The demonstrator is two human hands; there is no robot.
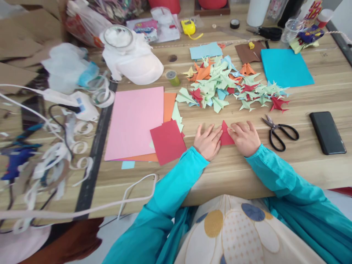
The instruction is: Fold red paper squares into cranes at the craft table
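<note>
A small piece of red paper, folded to a point at its far end, lies flat on the wooden table. On its left side rests my left hand, fingers stretched out and pressing the edge. My right hand lies on the other side with its fingertips on the paper, fingers spread. Beyond the hands is a heap of folded paper shapes in pale green, red, orange and blue. Red paper sheets overlap a pink sheet to the left. Black-handled scissors lie right of my right hand.
A black phone lies at the right. Bright blue paper is at the back right. A spool and a yellow tape measure stand farther back. Cables, white tape rolls and a blue glue gun clutter the left.
</note>
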